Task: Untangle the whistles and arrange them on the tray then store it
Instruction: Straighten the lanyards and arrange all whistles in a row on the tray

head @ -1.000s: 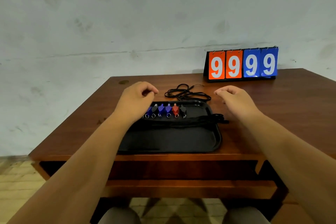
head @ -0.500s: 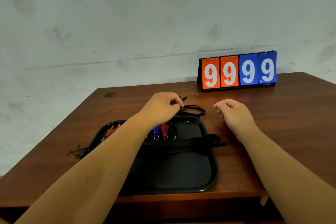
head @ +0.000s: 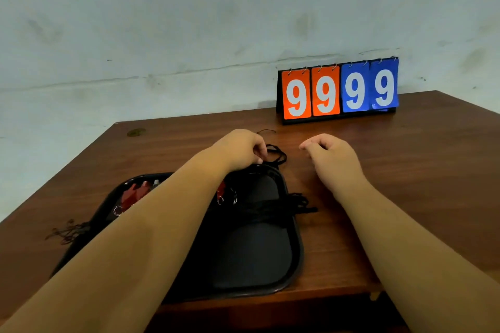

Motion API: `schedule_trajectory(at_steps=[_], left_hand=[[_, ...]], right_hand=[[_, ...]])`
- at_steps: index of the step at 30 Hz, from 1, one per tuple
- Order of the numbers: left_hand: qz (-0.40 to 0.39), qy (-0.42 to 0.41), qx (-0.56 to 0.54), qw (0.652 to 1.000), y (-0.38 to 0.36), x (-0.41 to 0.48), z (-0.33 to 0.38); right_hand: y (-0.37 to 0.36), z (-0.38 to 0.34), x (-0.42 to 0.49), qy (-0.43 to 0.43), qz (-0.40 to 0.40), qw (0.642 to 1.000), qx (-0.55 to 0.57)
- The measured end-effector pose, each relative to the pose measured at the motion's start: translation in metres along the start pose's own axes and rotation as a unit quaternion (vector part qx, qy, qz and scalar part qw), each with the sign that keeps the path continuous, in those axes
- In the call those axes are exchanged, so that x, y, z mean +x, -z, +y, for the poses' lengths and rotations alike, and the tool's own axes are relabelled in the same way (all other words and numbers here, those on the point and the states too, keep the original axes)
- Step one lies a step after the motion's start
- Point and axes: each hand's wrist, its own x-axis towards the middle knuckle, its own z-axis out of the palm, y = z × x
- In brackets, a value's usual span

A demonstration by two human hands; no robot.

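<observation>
A black tray [head: 295,251] lies on the brown tabletop [head: 405,170], close to its near edge. The left forearm reaches across the tray and hides much of it.

Of the whistles, a few red ones [head: 134,193] show at the tray's far left corner. Another red one [head: 220,190] peeks out just right of the forearm, with small metal rings beside it. How many more lie under the arm cannot be told.

A bundle of black cords [head: 270,208] runs across the middle of the tray, and its ends spill over the right rim onto the tabletop. At the tray's left side a thin tangle of cord [head: 67,232] trails onto the wood.

The left hand [head: 240,149] sits just past the tray's far rim with its fingers curled, and the fingertips pinch a loop of black cord [head: 278,155] that lies on the tabletop there. A thin strand of it curves away behind the hand.

The right hand [head: 334,161] hovers over bare wood to the right of that loop, apart from it. Its fingers are loosely bent and it holds nothing.

At the back of the tabletop a flip scoreboard [head: 338,90] stands against the pale wall [head: 162,35]. It has two orange cards and two blue cards, each showing a white 9.
</observation>
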Motion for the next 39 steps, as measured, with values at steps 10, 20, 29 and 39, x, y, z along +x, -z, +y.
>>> schedule_trajectory(at_steps=[10, 20, 29, 39], left_hand=[[0.112, -0.009, -0.112, 0.987, 0.010, -0.006, 0.020], [0.065, -0.077, -0.277, 0.956, 0.037, -0.025, 0.060], [0.094, -0.023, -0.277, 0.956, 0.044, -0.036, 0.069], [0.204, -0.016, -0.316, 0.927, 0.070, -0.055, 0.035]], right_hand=[[0.003, -0.007, -0.004, 0.012, -0.020, 0.999, 0.025], [0.000, -0.011, -0.005, 0.092, -0.074, 0.992, 0.038], [-0.002, -0.013, -0.014, 0.092, -0.203, 0.974, 0.051], [0.005, -0.015, -0.018, 0.063, -0.086, 0.993, 0.059]])
